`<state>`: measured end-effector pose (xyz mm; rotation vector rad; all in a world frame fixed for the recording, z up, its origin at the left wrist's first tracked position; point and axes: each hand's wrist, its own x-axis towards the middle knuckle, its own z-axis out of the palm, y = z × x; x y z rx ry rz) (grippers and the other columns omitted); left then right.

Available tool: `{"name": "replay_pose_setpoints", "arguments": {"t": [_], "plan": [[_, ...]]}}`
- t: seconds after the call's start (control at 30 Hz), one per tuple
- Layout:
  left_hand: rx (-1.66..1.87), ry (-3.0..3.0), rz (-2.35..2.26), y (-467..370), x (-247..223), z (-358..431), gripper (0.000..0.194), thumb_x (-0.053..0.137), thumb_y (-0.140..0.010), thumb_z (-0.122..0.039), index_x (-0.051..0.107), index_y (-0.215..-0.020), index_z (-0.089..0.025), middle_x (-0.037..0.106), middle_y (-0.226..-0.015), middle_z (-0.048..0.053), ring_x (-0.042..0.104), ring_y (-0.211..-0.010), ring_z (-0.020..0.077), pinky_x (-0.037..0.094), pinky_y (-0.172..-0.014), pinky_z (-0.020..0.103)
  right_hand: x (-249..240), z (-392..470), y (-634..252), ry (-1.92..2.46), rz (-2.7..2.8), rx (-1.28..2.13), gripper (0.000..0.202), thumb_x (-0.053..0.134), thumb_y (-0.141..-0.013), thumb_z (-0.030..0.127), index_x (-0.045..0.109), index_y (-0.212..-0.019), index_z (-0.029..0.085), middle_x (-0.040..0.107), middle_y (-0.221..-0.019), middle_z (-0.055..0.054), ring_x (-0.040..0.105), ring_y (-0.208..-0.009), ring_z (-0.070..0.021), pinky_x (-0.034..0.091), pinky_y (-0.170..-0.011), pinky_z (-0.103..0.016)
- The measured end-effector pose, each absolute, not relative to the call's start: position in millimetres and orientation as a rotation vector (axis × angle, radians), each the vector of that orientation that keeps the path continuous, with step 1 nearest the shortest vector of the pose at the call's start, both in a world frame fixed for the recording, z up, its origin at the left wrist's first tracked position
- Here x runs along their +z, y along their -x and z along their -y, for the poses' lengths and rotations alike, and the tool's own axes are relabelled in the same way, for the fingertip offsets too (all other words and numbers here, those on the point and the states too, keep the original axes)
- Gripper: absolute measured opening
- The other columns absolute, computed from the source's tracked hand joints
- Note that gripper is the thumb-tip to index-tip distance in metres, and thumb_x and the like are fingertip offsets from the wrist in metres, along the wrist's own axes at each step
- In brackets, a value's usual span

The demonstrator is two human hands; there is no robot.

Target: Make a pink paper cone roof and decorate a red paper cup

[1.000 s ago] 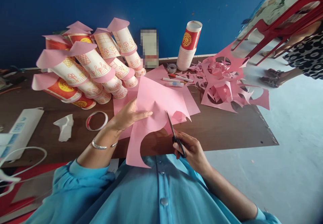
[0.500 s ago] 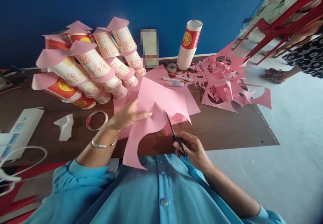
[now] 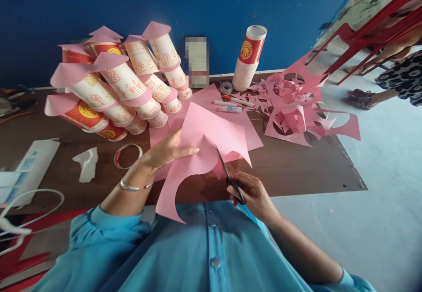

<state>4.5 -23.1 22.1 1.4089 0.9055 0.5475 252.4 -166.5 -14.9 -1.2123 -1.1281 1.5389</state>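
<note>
Scissors x1, blk handles, in R hand; pink sheet x1 in L hand, both just in front of torso, at near edge of worktop. L fingers pinch sheet: thumb on top, rest hidden under. R fingers curled snug thru/around handles; blade tip at sheet, blade gap can't tell. Sheet's cut strip hangs past worktop edge, over blue shirt.

Also: markers x2 + glue stick x1, near clear tape roll x1. Cup stack x1, red cup on top. L side: cup towers, at least 7 cone roofs, some hidden behind others; tape ring x1, just beside L forearm; white scrap x1; white pack x1.

Scrap pile at R, pcs overlap, can't count. Spare pink sheets lie under held one, which blocks view of part of them.
</note>
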Motion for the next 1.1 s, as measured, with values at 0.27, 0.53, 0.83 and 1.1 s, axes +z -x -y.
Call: {"name": "replay_pose_setpoints", "arguments": {"t": [0.27, 0.53, 0.83, 1.1], "plan": [[0.577, -1.362, -0.915, -6.5, 23.9, 24.7, 0.053, 0.088, -0.081, -0.044, 0.073, -0.127, -0.02, 0.079, -0.127, 0.01, 0.071, -0.121, 0.0347, 0.06, -0.101, 0.042, -19.2, 168.9, -251.0, 1.19, 1.064, 1.577, 0.048, 0.086, -0.084, 0.063, 0.071, -0.079, 0.018, 0.057, -0.078, 0.001, 0.058, -0.051, -0.0086, 0.053, -0.042, -0.021], [0.58, -1.391, -0.885, -7.8, 25.1, 23.2, 0.061, 0.089, -0.082, -0.038, 0.069, -0.137, -0.02, 0.081, -0.119, 0.01, 0.065, -0.136, 0.0363, 0.054, -0.113, 0.045, -16.3, 165.9, -253.4, 1.163, 1.114, 1.573, 0.044, 0.085, -0.086, 0.061, 0.075, -0.085, 0.018, 0.056, -0.077, 0.002, 0.059, -0.053, -0.0093, 0.053, -0.045, -0.021], [0.512, -1.403, -0.9, -2.7, 23.0, 21.0, 0.063, 0.088, -0.083, -0.043, 0.068, -0.137, -0.019, 0.08, -0.125, 0.011, 0.072, -0.122, 0.0337, 0.059, -0.101, 0.042, -22.5, 167.9, -255.6, 1.188, 1.114, 1.613, 0.046, 0.082, -0.088, 0.062, 0.079, -0.096, 0.017, 0.058, -0.083, -0.001, 0.06, -0.054, -0.0096, 0.055, -0.044, -0.022], [0.533, -1.447, -0.847, -4.3, 28.7, 18.9, 0.052, 0.087, -0.085, -0.041, 0.07, -0.13, -0.022, 0.081, -0.124, 0.007, 0.058, -0.143, 0.0384, 0.052, -0.116, 0.05, -23.6, 165.8, -256.9, 1.198, 1.14, 1.61, 0.038, 0.083, -0.089, 0.057, 0.082, -0.1, 0.02, 0.059, -0.085, -0.001, 0.063, -0.057, -0.011, 0.057, -0.048, -0.023]]}}
